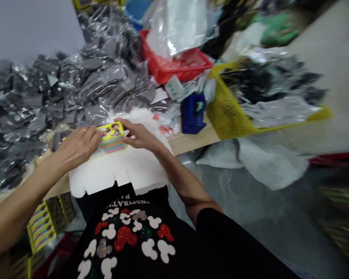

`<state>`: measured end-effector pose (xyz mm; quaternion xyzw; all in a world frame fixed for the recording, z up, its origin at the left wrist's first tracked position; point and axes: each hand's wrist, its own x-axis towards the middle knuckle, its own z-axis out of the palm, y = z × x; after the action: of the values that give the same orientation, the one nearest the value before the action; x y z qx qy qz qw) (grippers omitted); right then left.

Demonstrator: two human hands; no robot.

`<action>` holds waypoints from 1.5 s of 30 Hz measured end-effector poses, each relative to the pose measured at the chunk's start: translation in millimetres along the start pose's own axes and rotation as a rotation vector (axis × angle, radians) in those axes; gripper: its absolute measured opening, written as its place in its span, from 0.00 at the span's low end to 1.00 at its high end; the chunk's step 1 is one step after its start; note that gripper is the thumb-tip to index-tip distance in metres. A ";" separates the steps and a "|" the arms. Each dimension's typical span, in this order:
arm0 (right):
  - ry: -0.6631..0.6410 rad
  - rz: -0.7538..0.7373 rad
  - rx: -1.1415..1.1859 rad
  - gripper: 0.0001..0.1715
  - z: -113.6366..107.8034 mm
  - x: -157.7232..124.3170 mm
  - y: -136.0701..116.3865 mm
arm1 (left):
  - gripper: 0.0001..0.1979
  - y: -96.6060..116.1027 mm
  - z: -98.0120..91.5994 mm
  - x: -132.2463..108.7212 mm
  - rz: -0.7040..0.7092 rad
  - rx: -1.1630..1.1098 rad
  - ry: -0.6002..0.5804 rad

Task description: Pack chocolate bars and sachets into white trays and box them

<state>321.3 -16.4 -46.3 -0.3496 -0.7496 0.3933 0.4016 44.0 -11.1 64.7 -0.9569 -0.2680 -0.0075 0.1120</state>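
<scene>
A small yellow printed box (pixel 114 131), with a cartoon figure and coloured stripes on it, lies between my hands over the table edge. My left hand (pixel 80 144) is laid over its left part, fingers wrapped across the top and hiding that end. At the other end, my right hand (pixel 137 135) grips the box between thumb and fingers. Beneath both hands rests a white cardboard sheet (pixel 116 168) with notched edges, sticking out over the front of the table.
Grey items in clear plastic bags (pixel 84 77) are heaped at the left and back. A red basket (pixel 177 73), a blue bin (pixel 193 114) and a yellow crate (pixel 235 116) of bagged items stand to the right. Stacked yellow boxes (pixel 42 226) sit below the table, lower left.
</scene>
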 end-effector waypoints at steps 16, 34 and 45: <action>0.065 -0.130 -0.232 0.52 -2.8 -46.5 -7.3 | 0.22 63.6 10.6 -30.9 -0.347 -0.095 0.190; 0.217 -0.242 -0.498 0.38 16.0 -30.4 -135.6 | 0.19 -3.7 41.5 -155.2 -1.526 -0.242 -0.456; 0.109 -0.349 -0.464 0.32 37.1 -25.1 -136.2 | 0.17 -2.9 18.9 -178.5 -1.491 -0.226 -0.429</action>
<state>271.3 -109.8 50.3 -0.3185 -0.8457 0.1168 0.4120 -111.2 -95.8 33.7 -0.5107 -0.8530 0.0773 -0.0748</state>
